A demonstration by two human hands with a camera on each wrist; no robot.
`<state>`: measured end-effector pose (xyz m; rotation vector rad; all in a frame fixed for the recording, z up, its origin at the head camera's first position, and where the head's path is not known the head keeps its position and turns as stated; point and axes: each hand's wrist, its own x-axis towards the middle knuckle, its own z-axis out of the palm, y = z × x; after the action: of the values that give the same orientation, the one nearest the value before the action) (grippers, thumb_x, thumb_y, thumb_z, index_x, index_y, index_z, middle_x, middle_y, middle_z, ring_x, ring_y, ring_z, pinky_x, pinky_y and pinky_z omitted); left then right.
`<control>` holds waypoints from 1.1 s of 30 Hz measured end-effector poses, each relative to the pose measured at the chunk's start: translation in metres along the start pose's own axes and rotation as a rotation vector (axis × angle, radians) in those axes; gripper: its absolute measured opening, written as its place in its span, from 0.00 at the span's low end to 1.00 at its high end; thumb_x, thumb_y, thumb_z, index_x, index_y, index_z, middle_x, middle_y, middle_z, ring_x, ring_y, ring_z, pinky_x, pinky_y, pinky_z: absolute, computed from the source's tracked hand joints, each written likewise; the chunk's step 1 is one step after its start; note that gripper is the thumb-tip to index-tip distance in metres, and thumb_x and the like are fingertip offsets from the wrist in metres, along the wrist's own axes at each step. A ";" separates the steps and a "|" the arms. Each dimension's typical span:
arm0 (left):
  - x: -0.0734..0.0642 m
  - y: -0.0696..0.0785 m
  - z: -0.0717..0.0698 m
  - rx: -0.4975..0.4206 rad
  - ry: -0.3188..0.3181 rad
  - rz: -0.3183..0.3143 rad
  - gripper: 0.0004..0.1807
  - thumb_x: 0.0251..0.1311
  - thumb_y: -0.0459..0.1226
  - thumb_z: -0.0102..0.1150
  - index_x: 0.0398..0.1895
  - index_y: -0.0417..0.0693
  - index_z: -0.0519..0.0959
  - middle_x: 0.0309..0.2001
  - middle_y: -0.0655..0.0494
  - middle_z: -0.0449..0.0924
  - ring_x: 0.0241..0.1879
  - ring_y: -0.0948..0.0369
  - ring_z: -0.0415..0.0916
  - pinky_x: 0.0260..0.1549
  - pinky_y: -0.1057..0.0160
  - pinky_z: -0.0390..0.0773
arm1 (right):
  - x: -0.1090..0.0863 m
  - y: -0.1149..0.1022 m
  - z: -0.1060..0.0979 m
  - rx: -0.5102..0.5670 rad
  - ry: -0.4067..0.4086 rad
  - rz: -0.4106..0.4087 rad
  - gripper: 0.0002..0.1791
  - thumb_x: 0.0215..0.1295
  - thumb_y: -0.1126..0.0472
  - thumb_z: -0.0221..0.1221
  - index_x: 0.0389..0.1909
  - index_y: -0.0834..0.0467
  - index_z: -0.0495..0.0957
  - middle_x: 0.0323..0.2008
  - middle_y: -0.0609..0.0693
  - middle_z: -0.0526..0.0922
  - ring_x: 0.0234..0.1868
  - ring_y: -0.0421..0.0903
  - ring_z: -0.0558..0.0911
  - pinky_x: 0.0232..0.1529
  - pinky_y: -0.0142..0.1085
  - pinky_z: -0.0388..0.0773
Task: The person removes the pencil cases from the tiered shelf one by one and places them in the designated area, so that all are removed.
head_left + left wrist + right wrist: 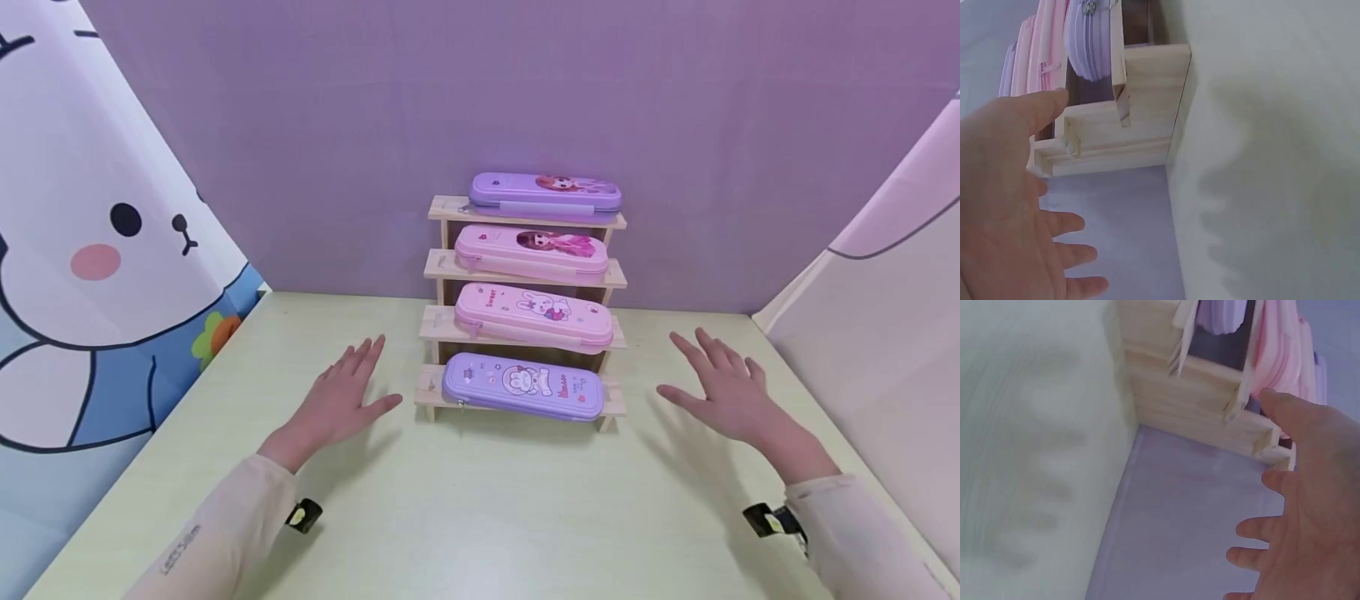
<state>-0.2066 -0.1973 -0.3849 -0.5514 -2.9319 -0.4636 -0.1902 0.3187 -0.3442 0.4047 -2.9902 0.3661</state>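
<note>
i see 2 bare hands, 1 on each side of a small wooden rack (431,377) on the table (480,517). the left hand (333,400) hovers with its fingers mostly straight and spread, the thumb aimed in at the rack; it has hold of nothing. the right hand (726,398) mirrors it, fingers apart, thumb inward, gripping nothing either. both throw shadows on the tabletop, so i read them as raised above it.

4 zipped pencil cases lie on the rack, 1 per step: a lavender case (522,386) at the bottom, a lower pink case (534,315), an upper pink case (531,252), and a purple case (506,193) at the top.

the relation i would steer by is sideways. the lavender case is nearest to my fingers, lying between the 2 thumbs: to the right of the left hand and to the left of the right hand. its long axis runs across, from hand to hand, with the right end angled slightly toward the person. in my head view the left thumb looks closer to its end than the right thumb does, so i judge the left hand nearer; neither touches the case or the rack.
</note>
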 end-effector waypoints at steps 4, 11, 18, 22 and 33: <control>-0.002 0.003 0.004 -0.074 0.020 0.019 0.49 0.67 0.52 0.58 0.78 0.36 0.46 0.73 0.31 0.54 0.69 0.32 0.55 0.60 0.33 0.65 | -0.002 -0.009 0.000 0.020 0.028 -0.034 0.45 0.69 0.41 0.57 0.77 0.58 0.50 0.73 0.73 0.50 0.69 0.75 0.52 0.57 0.76 0.48; -0.002 0.008 0.016 -0.257 0.005 -0.002 0.50 0.67 0.49 0.60 0.79 0.38 0.42 0.75 0.35 0.52 0.71 0.37 0.54 0.66 0.38 0.60 | -0.005 -0.023 0.004 0.084 0.073 -0.089 0.43 0.68 0.47 0.61 0.76 0.60 0.54 0.71 0.72 0.55 0.67 0.75 0.56 0.53 0.74 0.55; -0.003 0.011 0.030 -0.433 0.032 0.009 0.48 0.65 0.43 0.64 0.78 0.36 0.46 0.71 0.33 0.59 0.68 0.38 0.61 0.63 0.38 0.64 | -0.007 -0.038 0.010 0.172 0.091 -0.155 0.41 0.66 0.52 0.64 0.74 0.62 0.57 0.70 0.71 0.58 0.68 0.73 0.57 0.56 0.73 0.55; -0.002 0.010 0.039 -0.546 0.037 -0.008 0.46 0.65 0.39 0.64 0.77 0.36 0.48 0.69 0.32 0.63 0.64 0.36 0.66 0.59 0.38 0.70 | -0.006 -0.046 0.017 0.192 0.106 -0.206 0.39 0.65 0.55 0.65 0.71 0.64 0.60 0.68 0.71 0.62 0.67 0.72 0.60 0.59 0.70 0.58; 0.001 0.009 0.054 -0.839 0.007 -0.044 0.39 0.68 0.33 0.60 0.75 0.34 0.51 0.62 0.31 0.70 0.58 0.39 0.74 0.54 0.47 0.77 | -0.001 -0.062 0.040 0.291 0.086 -0.265 0.37 0.65 0.55 0.66 0.70 0.63 0.62 0.65 0.63 0.69 0.66 0.64 0.64 0.62 0.64 0.64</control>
<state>-0.2078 -0.1720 -0.4334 -0.5405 -2.6267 -1.7052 -0.1752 0.2507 -0.3691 0.7797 -2.7543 0.7703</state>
